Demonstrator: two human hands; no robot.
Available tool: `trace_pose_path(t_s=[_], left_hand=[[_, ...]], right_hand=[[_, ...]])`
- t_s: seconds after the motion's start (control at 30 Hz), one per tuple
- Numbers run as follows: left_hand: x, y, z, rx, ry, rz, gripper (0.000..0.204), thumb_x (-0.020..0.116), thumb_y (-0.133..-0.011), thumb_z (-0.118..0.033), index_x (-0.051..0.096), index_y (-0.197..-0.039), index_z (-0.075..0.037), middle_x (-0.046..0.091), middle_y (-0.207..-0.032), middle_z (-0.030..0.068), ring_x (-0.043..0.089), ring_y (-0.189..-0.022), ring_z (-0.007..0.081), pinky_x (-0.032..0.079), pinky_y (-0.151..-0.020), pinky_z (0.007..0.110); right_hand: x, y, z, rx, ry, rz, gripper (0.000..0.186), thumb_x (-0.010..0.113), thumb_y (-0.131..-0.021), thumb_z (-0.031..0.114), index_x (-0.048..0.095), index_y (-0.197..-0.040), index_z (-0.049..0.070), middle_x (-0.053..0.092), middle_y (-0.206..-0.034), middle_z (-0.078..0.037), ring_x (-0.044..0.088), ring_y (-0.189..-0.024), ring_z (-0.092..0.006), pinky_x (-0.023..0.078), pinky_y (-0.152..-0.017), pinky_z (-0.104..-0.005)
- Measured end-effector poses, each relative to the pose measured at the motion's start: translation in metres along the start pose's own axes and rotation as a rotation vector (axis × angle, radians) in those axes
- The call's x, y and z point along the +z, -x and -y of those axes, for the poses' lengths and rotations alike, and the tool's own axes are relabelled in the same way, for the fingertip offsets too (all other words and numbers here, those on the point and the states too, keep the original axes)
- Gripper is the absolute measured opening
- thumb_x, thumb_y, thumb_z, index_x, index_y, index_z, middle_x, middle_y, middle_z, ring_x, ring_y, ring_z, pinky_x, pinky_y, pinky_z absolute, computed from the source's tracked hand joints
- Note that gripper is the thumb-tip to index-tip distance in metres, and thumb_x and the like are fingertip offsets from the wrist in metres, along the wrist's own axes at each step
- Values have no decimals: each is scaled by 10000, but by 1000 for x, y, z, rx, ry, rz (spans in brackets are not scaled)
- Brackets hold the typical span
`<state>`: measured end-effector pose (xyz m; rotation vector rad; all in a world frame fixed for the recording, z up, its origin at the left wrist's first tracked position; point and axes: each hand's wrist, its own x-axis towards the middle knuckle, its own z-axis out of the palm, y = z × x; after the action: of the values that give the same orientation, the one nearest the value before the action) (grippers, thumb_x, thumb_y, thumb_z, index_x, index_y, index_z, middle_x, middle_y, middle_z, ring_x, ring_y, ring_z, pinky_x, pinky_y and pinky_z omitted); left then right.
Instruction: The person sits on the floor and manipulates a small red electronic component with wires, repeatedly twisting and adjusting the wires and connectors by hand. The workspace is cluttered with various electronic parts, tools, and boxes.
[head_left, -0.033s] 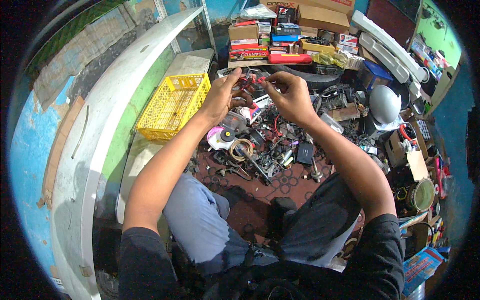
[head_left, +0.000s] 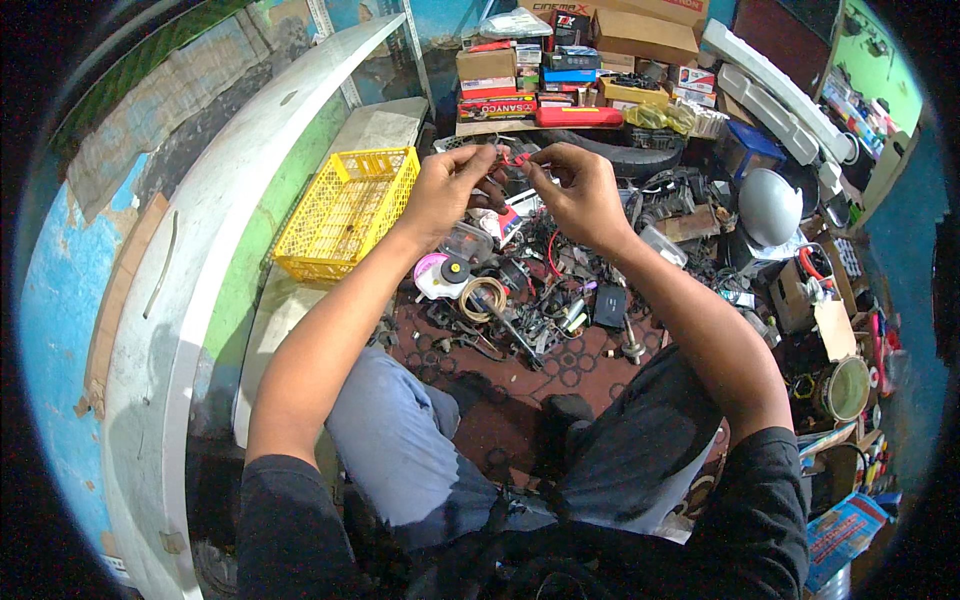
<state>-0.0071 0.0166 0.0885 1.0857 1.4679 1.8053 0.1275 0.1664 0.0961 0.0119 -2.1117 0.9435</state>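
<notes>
My two hands are raised in front of me, close together above the heap of parts. Between them is a small red and dark part (head_left: 518,159), too small to tell its kind. My left hand (head_left: 440,196) pinches its left end with thumb and forefinger, the other fingers curled below. At its right end, the thumb and fingers of my right hand (head_left: 582,192) are pressed together on the red piece. Below lie a coil of tan hose (head_left: 483,299), a white reservoir-like part with a black cap (head_left: 455,270) and a red wire loop (head_left: 555,252).
A yellow plastic crate (head_left: 345,215) stands at the left on a ledge. Stacked boxes (head_left: 560,75) and a black tyre (head_left: 640,158) are at the back. To the right are a grey rounded shell (head_left: 770,208), a round tin (head_left: 845,388) and cluttered boxes. A black box (head_left: 609,306) lies on the patterned red floor.
My left thumb and forefinger have closed further and tilted right toward the small part, covering more of its dark end. The right hand has hardly moved.
</notes>
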Motion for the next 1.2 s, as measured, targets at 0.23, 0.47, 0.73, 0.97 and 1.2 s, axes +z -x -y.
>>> trace_pose_path(t_s=[0.23, 0.47, 0.73, 0.97, 1.2], left_hand=[[6, 1, -5, 118, -151, -150, 354, 506, -997, -307, 652, -1035, 13, 667, -834, 55, 635, -711, 119, 533, -644, 268], [-7, -8, -2, 186, -120, -167, 312, 560, -974, -255, 658, -927, 38, 651, -724, 56, 618, -555, 119, 529, -516, 263], [-2, -7, -12, 159, -128, -309, 337, 609, -946, -283, 676, -858, 35, 640, -667, 45, 571, -483, 91, 480, -437, 252], [-6, 4, -23, 111, -379, -207, 313, 587, -958, -283, 693, -973, 11, 671, -726, 55, 599, -554, 96, 489, -489, 242], [-5, 13, -24, 46, -55, 14, 301, 490, -1002, -188, 621, -1172, 23, 658, -1089, 95, 663, -909, 161, 570, -814, 318]], right_hand=[[-5, 1, 5, -305, 109, 58, 102, 680, -803, 56, 669, -873, -18, 586, -719, -123, 594, -636, -214, 453, -564, -343], [-4, 4, 20, -575, 270, 73, 198, 698, -724, -6, 667, -915, 39, 585, -747, -94, 607, -616, -278, 489, -526, -368], [-13, 1, 27, -734, 432, 138, 229, 709, -680, 27, 644, -898, 42, 575, -749, -62, 607, -604, -238, 490, -496, -358], [-9, 5, 27, -556, 380, 175, 146, 652, -732, 113, 621, -873, 92, 577, -779, -90, 631, -705, -308, 507, -577, -424], [-15, -3, 1, -299, 336, 53, 79, 641, -819, 47, 644, -890, 14, 617, -819, -140, 622, -704, -326, 499, -612, -378]])
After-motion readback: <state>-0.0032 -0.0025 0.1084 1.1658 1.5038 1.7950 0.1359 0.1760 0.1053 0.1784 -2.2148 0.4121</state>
